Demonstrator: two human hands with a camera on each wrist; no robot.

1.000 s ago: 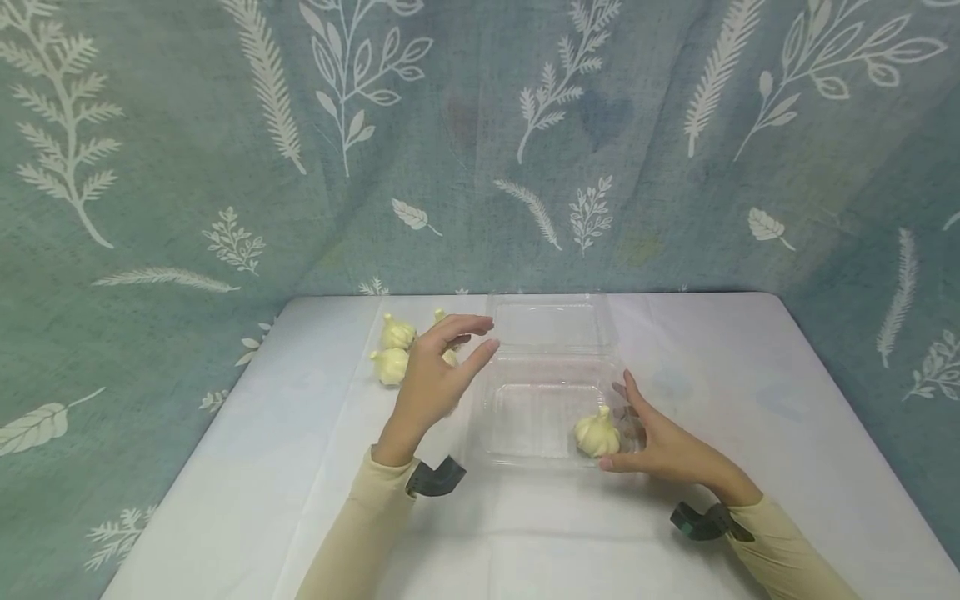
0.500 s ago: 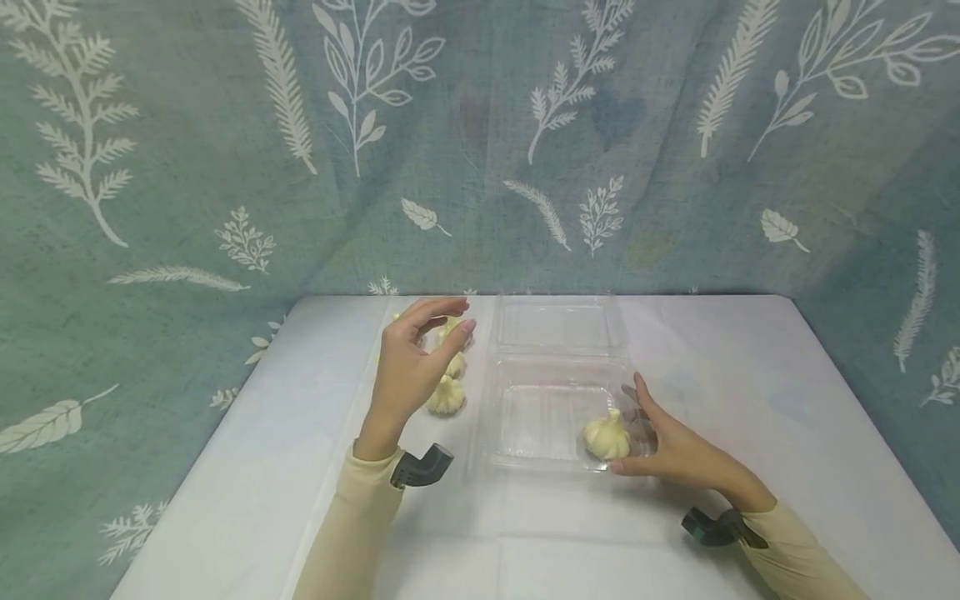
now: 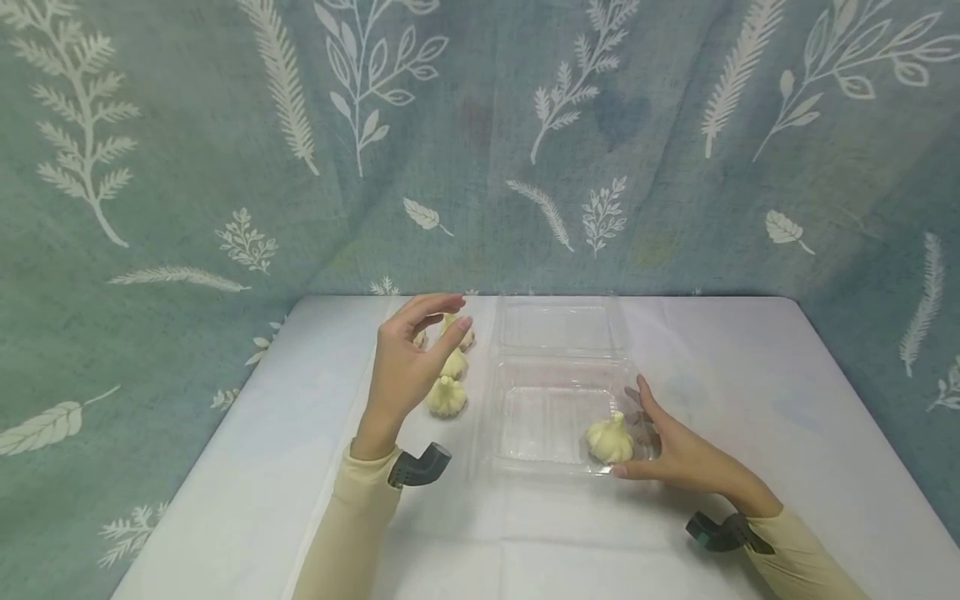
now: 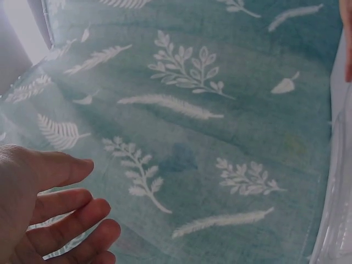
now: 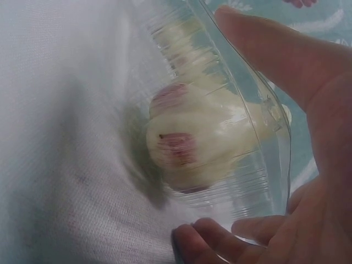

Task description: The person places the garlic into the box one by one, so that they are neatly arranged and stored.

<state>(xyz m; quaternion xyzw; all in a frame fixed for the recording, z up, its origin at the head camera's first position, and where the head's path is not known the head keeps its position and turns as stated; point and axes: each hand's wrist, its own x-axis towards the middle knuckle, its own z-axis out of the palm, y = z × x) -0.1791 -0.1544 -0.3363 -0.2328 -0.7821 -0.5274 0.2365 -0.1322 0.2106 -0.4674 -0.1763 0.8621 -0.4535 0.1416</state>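
Observation:
My left hand (image 3: 407, 354) hovers above several garlic bulbs (image 3: 447, 397) at the left of the container, partly hiding them. Its fingers bend loosely and its thumb stands apart; the left wrist view shows nothing between them. With my right hand (image 3: 686, 454) I hold the right side of a clear plastic clamshell container (image 3: 543, 421), thumb at the near corner and fingers along the far side. One garlic bulb (image 3: 610, 439) lies inside, in the near right corner. Seen through the clear wall in the right wrist view, that bulb (image 5: 192, 137) has purplish patches.
The container's lid (image 3: 558, 325) lies folded back toward the far edge of the white-covered table (image 3: 570, 542). Behind the table hangs a blue-green cloth (image 3: 480, 225) with white leaf prints.
My left hand has moved left, away from the container and over the bulbs, uncovering the nearest bulb and hiding the leftmost ones. My right hand keeps its hold on the container.

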